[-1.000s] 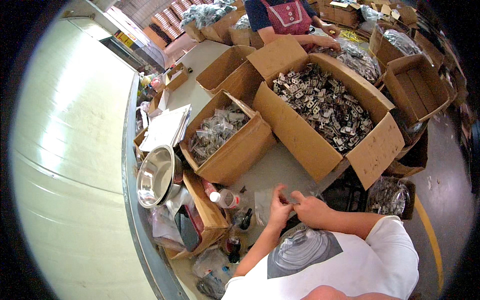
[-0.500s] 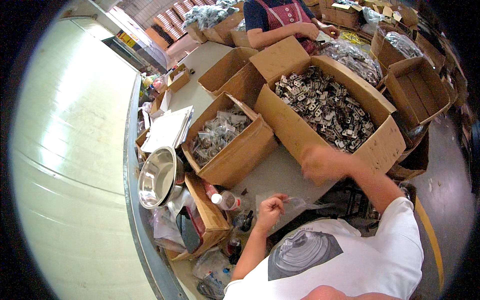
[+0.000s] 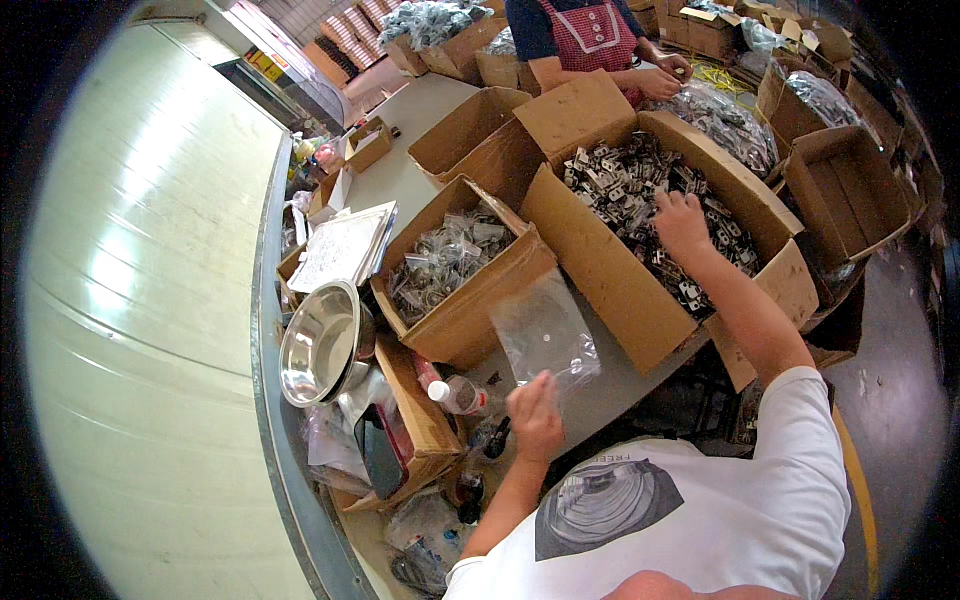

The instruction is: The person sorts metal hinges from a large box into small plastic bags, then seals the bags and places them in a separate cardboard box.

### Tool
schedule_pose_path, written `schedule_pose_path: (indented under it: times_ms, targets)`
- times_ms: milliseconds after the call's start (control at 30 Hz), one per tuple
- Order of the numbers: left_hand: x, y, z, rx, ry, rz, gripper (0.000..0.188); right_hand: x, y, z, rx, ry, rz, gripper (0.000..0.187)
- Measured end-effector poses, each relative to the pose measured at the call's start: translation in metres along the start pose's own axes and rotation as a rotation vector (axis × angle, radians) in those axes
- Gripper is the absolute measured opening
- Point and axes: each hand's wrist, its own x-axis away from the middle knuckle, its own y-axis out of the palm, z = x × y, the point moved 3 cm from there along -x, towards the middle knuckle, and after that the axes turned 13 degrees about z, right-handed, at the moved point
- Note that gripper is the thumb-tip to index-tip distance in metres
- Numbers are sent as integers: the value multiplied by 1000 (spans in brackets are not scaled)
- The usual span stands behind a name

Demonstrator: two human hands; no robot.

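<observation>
My left hand [image 3: 535, 412] is closed on the edge of a clear plastic bag [image 3: 545, 330], which spreads flat above the grey table. My right hand [image 3: 683, 228] reaches into a large cardboard box [image 3: 612, 268] of small metal brackets [image 3: 690, 290]. Its fingers are curled down on the pile, and what they hold is hidden. Beyond the bag, a second carton [image 3: 480, 300] holds filled clear bags [image 3: 445, 262] of metal parts. A plastic bottle [image 3: 460, 395] lies left of my left hand.
Steel bowls [image 3: 325, 345] and papers [image 3: 340, 250] stand along the left side. A small carton [image 3: 425, 440] has a phone [image 3: 382, 450] on it. An open carton [image 3: 470, 135] sits farther back. Across the table, a person in a red checked apron [image 3: 590, 35] handles something small.
My right hand has moved forward into the box of brackets. The bag in my left hand has swung up and opened out flat over the table. The other person's hands have shifted slightly.
</observation>
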Motion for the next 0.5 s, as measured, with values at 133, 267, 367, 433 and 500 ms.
schedule_pose_path:
  times_ms: [133,267,367,433,500]
  targets:
    - [79,55,-31,67,-188,-409,42,12,-45,27,-351,374,36,13]
    - [119,71,-44,44,-446,-516,45,51,-76,20,-889,605,312,18]
    - [116,72,-45,85,-586,-426,45,89,-104,-31,-1343,635,165,19]
    - [108,71,-48,111,-660,-401,45,117,-99,-80,-1554,580,34,17]
    - [106,71,-52,207,-813,-388,49,143,-82,-127,-1580,548,-129,17]
